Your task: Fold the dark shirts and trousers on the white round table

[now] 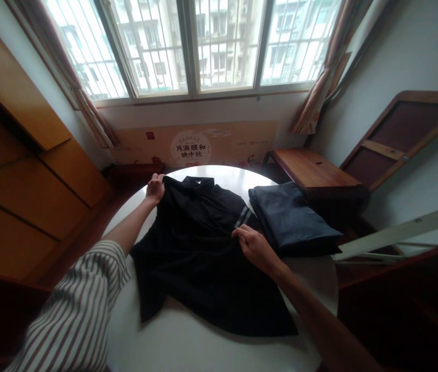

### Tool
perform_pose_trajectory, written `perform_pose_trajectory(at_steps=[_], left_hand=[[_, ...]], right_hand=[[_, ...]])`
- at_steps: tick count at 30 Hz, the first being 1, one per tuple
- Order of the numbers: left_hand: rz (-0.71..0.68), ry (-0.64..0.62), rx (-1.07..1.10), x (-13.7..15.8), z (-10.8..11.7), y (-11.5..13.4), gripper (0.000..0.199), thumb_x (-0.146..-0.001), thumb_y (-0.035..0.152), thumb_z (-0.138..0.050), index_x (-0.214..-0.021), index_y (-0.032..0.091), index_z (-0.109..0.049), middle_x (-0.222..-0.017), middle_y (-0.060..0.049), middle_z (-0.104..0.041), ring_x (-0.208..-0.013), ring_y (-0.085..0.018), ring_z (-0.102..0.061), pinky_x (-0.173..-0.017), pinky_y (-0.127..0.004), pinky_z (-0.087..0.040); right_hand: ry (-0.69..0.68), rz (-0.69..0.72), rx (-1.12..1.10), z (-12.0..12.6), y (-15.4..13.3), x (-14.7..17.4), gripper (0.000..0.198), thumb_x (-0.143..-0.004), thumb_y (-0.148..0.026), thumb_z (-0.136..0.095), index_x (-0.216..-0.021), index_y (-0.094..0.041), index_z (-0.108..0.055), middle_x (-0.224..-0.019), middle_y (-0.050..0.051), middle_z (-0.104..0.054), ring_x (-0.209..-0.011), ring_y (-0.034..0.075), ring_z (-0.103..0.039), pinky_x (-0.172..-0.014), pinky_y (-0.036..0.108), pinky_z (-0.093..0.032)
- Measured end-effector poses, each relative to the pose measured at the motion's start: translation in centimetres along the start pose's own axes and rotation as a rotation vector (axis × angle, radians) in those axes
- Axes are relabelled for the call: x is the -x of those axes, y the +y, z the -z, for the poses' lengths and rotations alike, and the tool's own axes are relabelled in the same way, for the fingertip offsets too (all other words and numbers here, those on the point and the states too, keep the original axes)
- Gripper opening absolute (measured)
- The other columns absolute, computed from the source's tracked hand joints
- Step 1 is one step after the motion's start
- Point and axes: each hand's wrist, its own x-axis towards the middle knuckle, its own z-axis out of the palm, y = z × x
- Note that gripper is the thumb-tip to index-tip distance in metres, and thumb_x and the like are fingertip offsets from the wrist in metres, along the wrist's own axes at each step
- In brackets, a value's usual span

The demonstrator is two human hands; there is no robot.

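Note:
A black collared shirt (207, 268) lies spread on a round white table (172, 343), its collar toward the window and two pale stripes on the right sleeve. My left hand (155, 188) is closed on the shirt's left shoulder, lifting the cloth a little. Farther right, my right hand (250, 242) pinches the shirt close to the striped sleeve. Just beyond that hand, a folded stack of dark clothes (294, 217) rests on the table's right side, against the sleeve.
Past the table's right rear edge stands a wooden bench (315, 168). A folded wooden panel (405, 137) leans on the right wall. Wooden cabinets (21, 206) line the left. A printed banner (222, 139) hangs below the barred window (227, 46).

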Motion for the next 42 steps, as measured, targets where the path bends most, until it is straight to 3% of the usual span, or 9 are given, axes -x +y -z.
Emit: perform_pose_trajectory(at_steps=[4,8,14,18,23,27,34,38,42], left_hand=[[0.111,0.11,-0.077,-0.7,1.7,0.5,0.042,-0.091,0.02,-0.053,-0.131,0.009,-0.055,-0.13,-0.025,-0.05,-0.12,-0.04,-0.051,-0.096,-0.049,-0.043],[-0.289,-0.125,0.064,5.8,3.5,3.9,0.027,-0.097,0.026,-0.047,-0.115,0.017,-0.065,-0.115,-0.013,-0.061,-0.105,-0.026,-0.06,-0.094,-0.035,-0.045],[-0.836,-0.742,0.239,22.3,8.5,6.2,0.032,-0.09,0.052,-0.061,-0.098,0.023,-0.071,-0.086,-0.005,-0.067,-0.079,-0.019,-0.063,-0.077,-0.029,-0.047],[-0.798,-0.621,0.166,28.6,9.6,4.2,0.04,-0.088,0.04,-0.067,-0.125,0.025,-0.063,-0.112,-0.01,-0.067,-0.103,-0.026,-0.062,-0.093,-0.039,-0.05],[-0.603,-0.32,0.13,31.9,7.6,1.4,0.059,-0.088,0.002,-0.039,-0.142,0.024,-0.046,-0.134,-0.011,-0.056,-0.126,-0.025,-0.052,-0.105,-0.044,-0.048],[-0.464,-0.391,0.178,32.3,8.3,0.8,0.038,-0.084,0.003,-0.041,-0.108,0.022,-0.064,-0.102,-0.008,-0.066,-0.095,-0.022,-0.064,-0.084,-0.036,-0.055],[-0.575,-0.912,0.372,28.8,13.9,3.1,0.024,-0.087,0.013,-0.051,-0.096,0.025,-0.069,-0.087,0.001,-0.071,-0.082,-0.016,-0.066,-0.079,-0.025,-0.05],[-0.548,-0.572,0.358,22.5,10.0,5.2,0.03,-0.1,0.029,-0.04,-0.106,0.021,-0.069,-0.105,-0.006,-0.071,-0.098,-0.02,-0.066,-0.094,-0.031,-0.048],[-0.381,-0.308,0.11,15.2,1.9,6.3,0.044,-0.099,0.033,-0.039,-0.136,0.014,-0.055,-0.145,-0.016,-0.05,-0.137,-0.028,-0.043,-0.115,-0.044,-0.032]], right_hand=[[0.2,0.063,-0.08,-0.1,0.0,-0.2,0.027,-0.096,-0.016,-0.041,-0.104,-0.021,-0.067,-0.105,0.008,-0.062,-0.096,0.02,-0.062,-0.089,0.032,-0.047],[0.318,0.102,-0.049,0.0,-0.5,-0.2,0.017,-0.094,-0.022,-0.051,-0.1,-0.02,-0.067,-0.102,0.01,-0.062,-0.1,0.023,-0.06,-0.093,0.036,-0.047],[-0.131,0.193,-0.222,0.4,-1.6,0.6,0.025,-0.093,-0.041,-0.06,-0.098,-0.019,-0.07,-0.079,0.003,-0.067,-0.07,0.016,-0.063,-0.07,0.026,-0.048],[-0.554,0.287,-0.165,0.3,-3.5,2.0,0.048,-0.076,-0.059,-0.074,-0.106,-0.021,-0.071,-0.089,0.003,-0.069,-0.078,0.018,-0.064,-0.071,0.027,-0.049],[-0.491,0.37,0.256,-2.3,-6.0,4.0,0.058,-0.074,-0.053,-0.076,-0.118,-0.017,-0.063,-0.114,0.014,-0.062,-0.104,0.033,-0.059,-0.09,0.047,-0.046],[-0.472,0.395,0.352,-3.1,-6.9,5.4,0.017,-0.094,-0.015,-0.048,-0.1,-0.016,-0.064,-0.098,0.01,-0.066,-0.09,0.024,-0.062,-0.078,0.035,-0.047],[-0.773,0.438,0.048,0.8,-8.0,6.4,0.021,-0.094,-0.036,-0.059,-0.08,-0.021,-0.065,-0.072,-0.001,-0.065,-0.06,0.012,-0.057,-0.053,0.024,-0.036],[-0.377,0.306,0.186,-0.1,-6.9,1.3,0.022,-0.098,-0.032,-0.051,-0.09,-0.018,-0.067,-0.092,0.008,-0.067,-0.084,0.018,-0.063,-0.077,0.027,-0.045],[-0.23,0.078,0.402,-4.0,-5.1,-5.8,0.044,-0.099,-0.033,-0.043,-0.14,-0.02,-0.051,-0.143,0.017,-0.049,-0.128,0.032,-0.048,-0.103,0.045,-0.038]])
